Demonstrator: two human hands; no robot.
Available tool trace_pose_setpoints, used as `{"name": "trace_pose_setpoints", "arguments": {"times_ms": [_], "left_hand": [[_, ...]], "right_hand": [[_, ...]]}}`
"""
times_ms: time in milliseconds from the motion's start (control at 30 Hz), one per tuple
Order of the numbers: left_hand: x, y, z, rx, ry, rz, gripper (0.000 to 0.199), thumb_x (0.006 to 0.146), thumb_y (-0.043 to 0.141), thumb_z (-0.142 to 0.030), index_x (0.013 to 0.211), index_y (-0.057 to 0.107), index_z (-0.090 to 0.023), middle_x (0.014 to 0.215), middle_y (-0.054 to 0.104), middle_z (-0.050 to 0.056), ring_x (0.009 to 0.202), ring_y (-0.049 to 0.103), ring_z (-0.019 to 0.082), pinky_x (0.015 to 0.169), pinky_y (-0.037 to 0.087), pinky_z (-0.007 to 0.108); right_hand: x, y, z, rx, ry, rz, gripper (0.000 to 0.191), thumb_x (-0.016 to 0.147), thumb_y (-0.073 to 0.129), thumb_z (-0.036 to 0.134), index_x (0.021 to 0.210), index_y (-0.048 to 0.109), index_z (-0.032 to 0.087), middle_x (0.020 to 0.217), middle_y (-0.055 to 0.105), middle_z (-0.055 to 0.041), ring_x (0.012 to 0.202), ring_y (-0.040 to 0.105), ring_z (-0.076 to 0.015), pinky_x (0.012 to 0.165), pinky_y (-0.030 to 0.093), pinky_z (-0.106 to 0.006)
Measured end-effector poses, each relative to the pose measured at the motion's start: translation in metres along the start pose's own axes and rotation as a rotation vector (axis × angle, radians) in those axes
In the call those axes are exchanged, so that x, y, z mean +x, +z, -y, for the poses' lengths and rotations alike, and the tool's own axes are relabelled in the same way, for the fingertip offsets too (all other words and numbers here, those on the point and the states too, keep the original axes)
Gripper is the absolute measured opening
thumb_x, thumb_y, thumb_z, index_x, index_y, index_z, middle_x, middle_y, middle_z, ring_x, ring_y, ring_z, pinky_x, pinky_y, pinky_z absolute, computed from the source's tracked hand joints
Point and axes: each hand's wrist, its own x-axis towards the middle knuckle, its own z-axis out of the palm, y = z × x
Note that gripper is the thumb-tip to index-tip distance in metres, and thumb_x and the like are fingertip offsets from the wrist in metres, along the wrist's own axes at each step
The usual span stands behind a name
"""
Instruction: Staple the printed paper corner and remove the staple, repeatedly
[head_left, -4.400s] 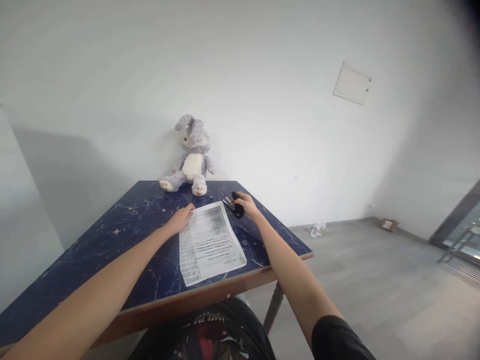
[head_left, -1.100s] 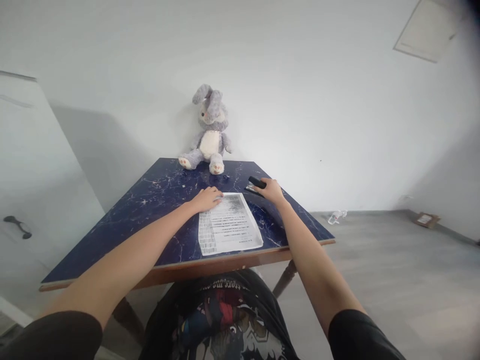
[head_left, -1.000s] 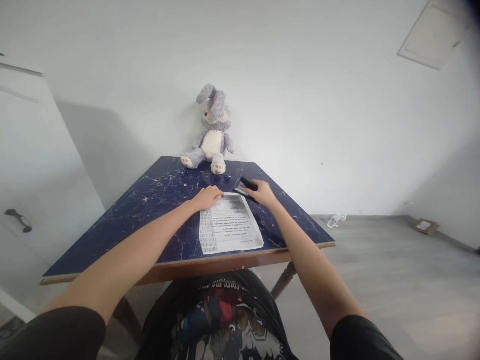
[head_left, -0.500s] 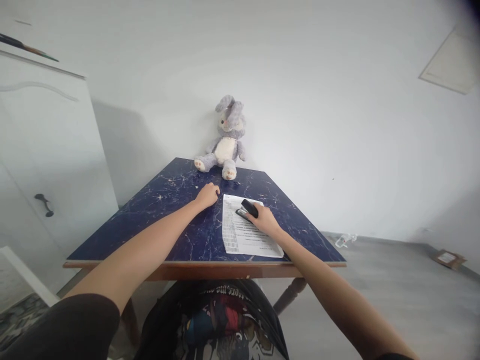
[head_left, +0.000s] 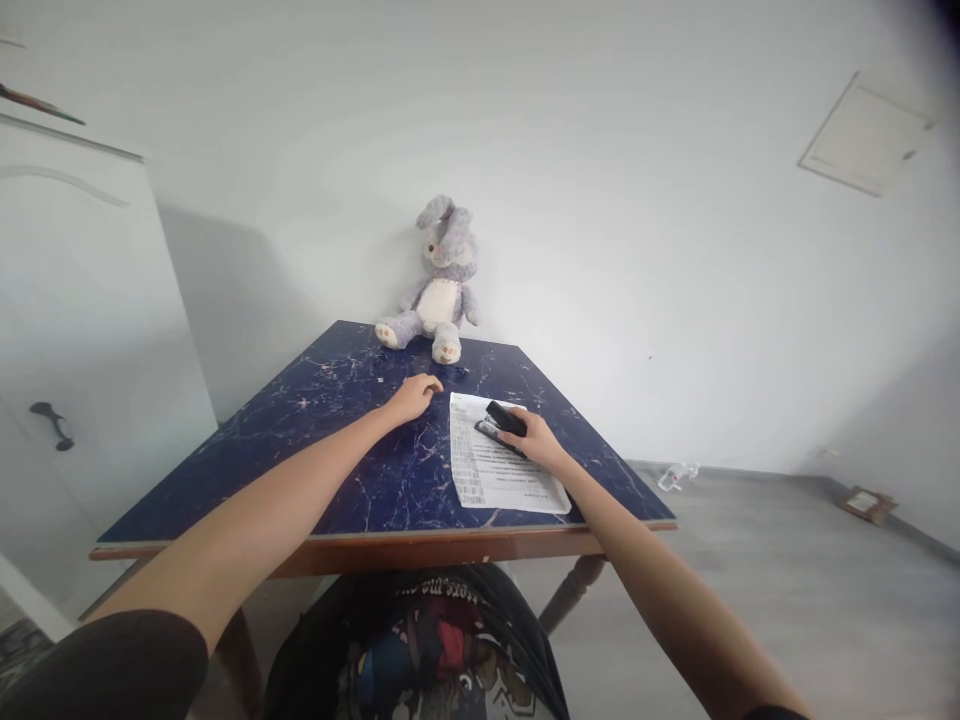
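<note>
A black stapler (head_left: 504, 418) is over the upper part of a printed white sheet (head_left: 495, 480), and my right hand (head_left: 534, 436) is closed around its right end. The sheet lies on the right half of the blue marbled table (head_left: 390, 470). My left hand (head_left: 417, 395) is at the table's middle, left of the sheet's upper edge, palm down with its fingers bent and a little apart. Nothing shows in it.
A grey plush rabbit (head_left: 439, 300) sits at the table's back against the wall. To the left stands a white cabinet (head_left: 82, 300). On the floor at the right are a clear plastic item (head_left: 677, 477) and a brown box (head_left: 866, 503).
The camera view has shifted slightly to the right. My left hand's fingers have loosened and stretched out somewhat. My right hand still holds the stapler over the sheet.
</note>
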Motion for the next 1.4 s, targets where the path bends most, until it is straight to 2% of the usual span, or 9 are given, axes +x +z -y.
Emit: {"name": "trace_pose_setpoints", "arguments": {"times_ms": [100,233,433,667,833,1033,1100,1300,1400], "left_hand": [[0.000,0.012,-0.012,-0.151,0.075,0.080,0.039,0.085,0.043,-0.007,0.106,0.075,-0.018,0.108,0.076,0.006,0.103,0.070,0.020,0.100,0.051,0.032],[-0.003,0.015,-0.012,-0.116,0.053,0.108,0.031,0.077,0.050,-0.008,0.092,0.075,-0.018,0.096,0.076,0.004,0.095,0.069,0.021,0.093,0.053,0.031],[-0.001,0.011,0.001,-0.155,-0.091,0.065,0.027,0.079,0.048,-0.013,0.084,0.073,-0.019,0.089,0.074,0.005,0.091,0.068,0.022,0.094,0.052,0.036],[0.006,0.011,-0.002,-0.594,-0.391,-0.070,0.037,0.100,0.045,-0.037,0.080,0.069,-0.017,0.089,0.076,0.009,0.089,0.071,0.020,0.092,0.055,0.035],[0.004,0.010,-0.004,-0.711,-0.465,-0.065,0.050,0.105,0.041,-0.048,0.080,0.069,-0.015,0.088,0.076,0.011,0.086,0.071,0.019,0.094,0.053,0.034],[0.006,0.004,-0.009,-0.739,-0.422,-0.133,0.046,0.105,0.046,-0.048,0.084,0.069,-0.015,0.102,0.076,0.013,0.097,0.071,0.019,0.097,0.052,0.032],[0.006,0.000,-0.012,-0.838,-0.468,-0.186,0.041,0.104,0.049,-0.049,0.090,0.067,-0.015,0.106,0.076,0.013,0.097,0.072,0.020,0.093,0.053,0.033],[0.005,-0.008,-0.020,-1.152,-0.626,0.076,0.043,0.096,0.063,-0.056,0.085,0.065,-0.015,0.081,0.074,0.011,0.077,0.072,0.022,0.076,0.056,0.034],[0.004,-0.008,-0.024,-1.189,-0.620,0.051,0.030,0.096,0.070,-0.039,0.082,0.067,-0.014,0.075,0.071,0.008,0.073,0.070,0.019,0.075,0.056,0.032]], "right_hand": [[0.016,0.020,0.012,0.019,-0.085,0.050,0.045,0.088,0.069,0.044,0.126,0.064,0.019,0.118,0.072,-0.0091,0.102,0.067,-0.0268,0.093,0.050,-0.039],[0.039,0.044,0.038,0.094,-0.122,0.149,0.053,0.084,0.073,0.044,0.128,0.061,0.018,0.116,0.070,-0.0081,0.101,0.064,-0.0246,0.092,0.050,-0.037],[0.044,0.023,0.046,0.723,-0.022,0.605,0.075,0.076,0.083,0.054,0.140,0.061,0.020,0.134,0.067,-0.0102,0.120,0.062,-0.0284,0.102,0.050,-0.039],[0.048,0.019,0.032,0.883,0.010,0.694,0.090,0.061,0.095,0.053,0.138,0.065,0.019,0.140,0.065,-0.0135,0.126,0.061,-0.0300,0.110,0.046,-0.043],[0.045,0.025,0.033,0.751,-0.130,0.545,0.085,0.074,0.087,0.052,0.147,0.057,0.021,0.147,0.060,-0.0139,0.134,0.057,-0.0291,0.112,0.044,-0.043],[0.036,0.037,0.042,0.103,-0.301,0.160,0.057,0.081,0.077,0.026,0.137,0.065,0.017,0.123,0.074,-0.0108,0.108,0.071,-0.0287,0.102,0.052,-0.045],[0.035,0.040,0.041,-0.017,-0.377,0.056,0.056,0.087,0.064,0.016,0.143,0.061,0.019,0.129,0.072,-0.0111,0.116,0.070,-0.0285,0.106,0.052,-0.047],[0.035,0.047,0.043,-0.404,-0.682,-0.107,0.060,0.096,0.041,0.002,0.152,0.054,0.019,0.153,0.056,-0.0130,0.152,0.042,-0.0289,0.128,0.031,-0.058],[0.037,0.053,0.047,-0.464,-0.678,-0.122,0.055,0.098,0.042,0.003,0.149,0.056,0.018,0.151,0.058,-0.0145,0.150,0.044,-0.0297,0.128,0.032,-0.058]]}}
